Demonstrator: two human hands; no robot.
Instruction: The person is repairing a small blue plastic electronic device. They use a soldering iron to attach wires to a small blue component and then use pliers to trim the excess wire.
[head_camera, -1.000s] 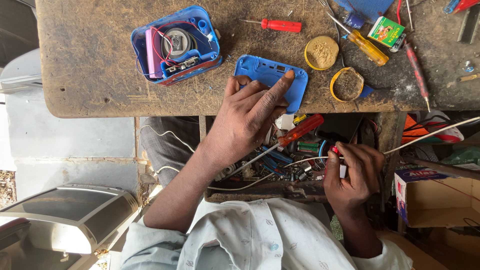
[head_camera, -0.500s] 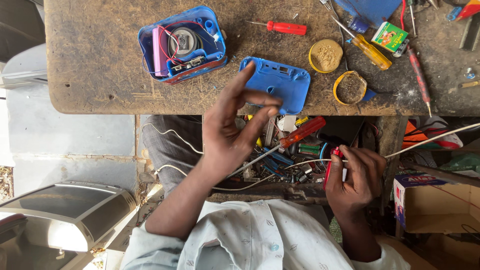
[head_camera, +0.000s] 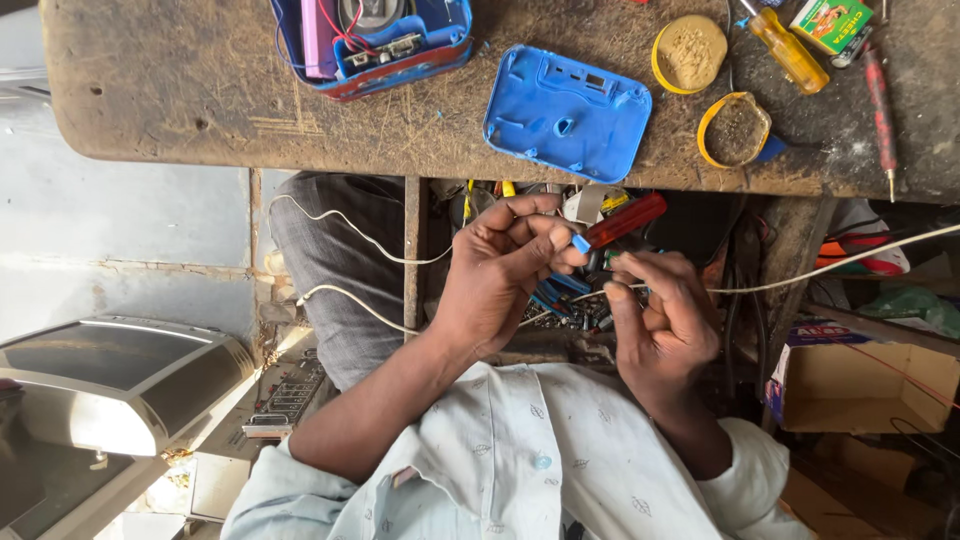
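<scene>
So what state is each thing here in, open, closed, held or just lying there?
blue device case: open, wiring and parts exposed
blue back cover: detached, lying inner side up on the bench
yellow tin: open
yellow lid: off, lying beside the tin
left hand: pinching a small blue piece
right hand: closed around a thin tool

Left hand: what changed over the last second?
The left hand let go of the blue cover on the workbench, drew back below the edge and now pinches a small blue piece beside the right hand. The right hand stayed below the bench with the white wire; the cover stayed put.
</scene>
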